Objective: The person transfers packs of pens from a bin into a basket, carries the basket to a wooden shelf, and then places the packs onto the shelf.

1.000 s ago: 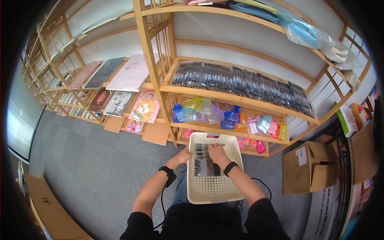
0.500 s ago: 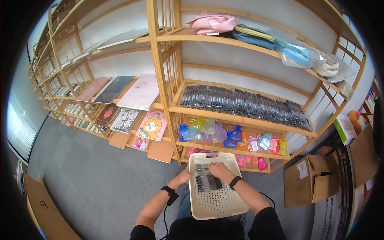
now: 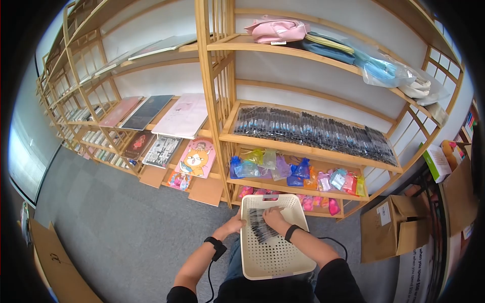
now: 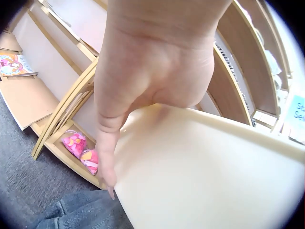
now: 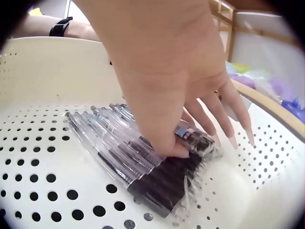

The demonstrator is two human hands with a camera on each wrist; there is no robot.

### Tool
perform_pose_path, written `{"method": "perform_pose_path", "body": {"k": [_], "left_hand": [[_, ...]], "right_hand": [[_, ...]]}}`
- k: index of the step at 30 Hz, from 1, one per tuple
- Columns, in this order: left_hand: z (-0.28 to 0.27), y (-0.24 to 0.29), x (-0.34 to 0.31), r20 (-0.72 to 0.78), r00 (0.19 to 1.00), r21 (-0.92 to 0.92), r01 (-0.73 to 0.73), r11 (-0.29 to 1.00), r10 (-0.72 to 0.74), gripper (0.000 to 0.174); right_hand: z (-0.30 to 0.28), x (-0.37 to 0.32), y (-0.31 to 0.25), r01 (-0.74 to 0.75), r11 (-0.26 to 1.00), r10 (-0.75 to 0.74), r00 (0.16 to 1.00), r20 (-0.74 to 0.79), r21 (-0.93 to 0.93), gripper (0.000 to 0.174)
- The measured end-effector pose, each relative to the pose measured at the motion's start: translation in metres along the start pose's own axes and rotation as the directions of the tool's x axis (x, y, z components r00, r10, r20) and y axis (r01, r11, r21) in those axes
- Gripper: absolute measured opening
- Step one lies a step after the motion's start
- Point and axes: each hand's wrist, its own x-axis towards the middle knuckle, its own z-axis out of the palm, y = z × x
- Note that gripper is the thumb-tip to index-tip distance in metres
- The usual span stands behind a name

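Note:
A cream plastic basket [image 3: 275,263] with a perforated bottom is held in front of the body. My left hand [image 3: 234,223] grips its left rim; in the left wrist view one finger runs down along the wall [image 4: 205,167]. Inside the basket lie clear-wrapped packs of black pens [image 5: 119,150], side by side on the bottom. Reaching in from the right, my right hand [image 3: 276,220] pinches the far end of a pen pack between thumb and forefinger. The other fingers [image 5: 240,114] of that hand stretch out beyond the wrapper.
Wooden shelving stands ahead, with a row of wrapped pens [image 3: 313,134], colourful mesh pouches [image 3: 298,171] below and pencil cases [image 3: 278,31] above. Notebooks [image 3: 182,116] lie on the left shelves. Cardboard boxes [image 3: 386,227] stand at the right, another box [image 3: 60,262] at lower left.
The head view has tilted up, so shelves and basket sit lower in it. The pen packs in the basket have turned to a slant under my right hand. My left hand stays at the rim.

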Motion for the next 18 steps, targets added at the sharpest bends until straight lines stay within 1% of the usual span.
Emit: {"method": "perform_pose_path", "body": {"k": [1,3,4,5,6,7,8,10,11,12,13,14,15,16,17,18], "left_hand": [[0.000,0.001,-0.001,-0.017,1.000,-0.033,-0.017,0.999,0.017,0.086],[-0.004,0.001,-0.003,-0.022,1.000,-0.017,-0.008,1.000,0.008,0.085],[-0.005,0.002,-0.004,-0.023,1.000,-0.004,0.005,1.000,-0.005,0.085],[-0.005,0.001,-0.006,-0.023,1.000,-0.004,0.002,1.000,-0.002,0.085],[-0.005,0.000,-0.010,-0.019,1.000,-0.081,-0.018,0.997,0.017,0.084],[-0.006,-0.001,-0.012,-0.017,0.999,-0.158,-0.038,0.987,0.036,0.084],[-0.008,-0.001,-0.013,-0.017,0.999,-0.157,-0.040,0.987,0.038,0.084],[-0.010,-0.003,-0.015,-0.008,0.999,-0.162,-0.042,0.986,0.041,0.084],[-0.011,-0.004,-0.015,-0.008,0.999,-0.161,-0.045,0.986,0.045,0.084],[-0.012,-0.006,-0.014,-0.002,0.999,-0.162,-0.054,0.985,0.054,0.084],[-0.013,-0.008,-0.012,0.002,0.998,-0.164,-0.064,0.984,0.065,0.084],[-0.013,-0.011,-0.008,-0.003,0.997,-0.163,-0.070,0.984,0.071,0.084],[-0.014,-0.018,-0.003,-0.001,0.997,-0.143,-0.082,0.986,0.083,0.084],[-0.013,-0.018,-0.002,0.001,0.996,-0.122,-0.092,0.988,0.093,0.085],[-0.013,-0.019,-0.002,-0.004,0.995,-0.122,-0.095,0.988,0.095,0.085],[-0.011,-0.013,-0.004,-0.005,0.999,-0.119,-0.042,0.992,0.042,0.085]], "right_hand": [[-0.003,0.002,0.004,-0.001,1.000,0.001,1.000,-0.003,-0.002,0.034],[-0.012,0.005,0.017,0.018,0.959,-0.034,0.998,0.049,0.284,0.026],[-0.026,0.003,0.030,0.019,0.960,-0.033,0.998,0.048,0.281,0.026],[-0.040,0.001,0.045,0.056,0.904,-0.058,0.998,-0.008,0.424,0.022],[-0.058,-0.001,0.062,0.097,0.826,-0.073,0.995,-0.066,0.555,0.018],[-0.074,-0.001,0.079,0.133,0.803,-0.128,0.991,-0.050,0.581,0.018],[-0.093,-0.001,0.097,0.132,0.804,-0.126,0.991,-0.051,0.579,0.018],[-0.125,0.000,0.132,0.067,0.651,-0.162,0.985,0.052,0.756,0.023],[-0.132,-0.001,0.152,0.181,0.598,-0.169,0.981,-0.098,0.781,0.027],[-0.140,0.000,0.170,0.297,0.542,-0.166,0.955,-0.246,0.786,0.031],[-0.170,-0.004,0.188,0.150,0.339,-0.114,0.987,-0.117,0.929,0.034],[-0.202,-0.008,0.204,-0.012,0.109,-0.094,0.995,0.022,0.994,0.039],[-0.219,-0.004,0.216,0.008,-0.108,-0.048,0.999,-0.013,0.994,0.041],[-0.230,0.003,0.225,0.036,-0.320,0.003,0.999,-0.037,0.947,0.043],[-0.229,0.017,0.231,0.112,-0.368,0.155,0.986,-0.058,0.923,0.046],[-0.229,0.031,0.235,0.195,-0.403,0.305,0.950,-0.069,0.894,0.051]]}}
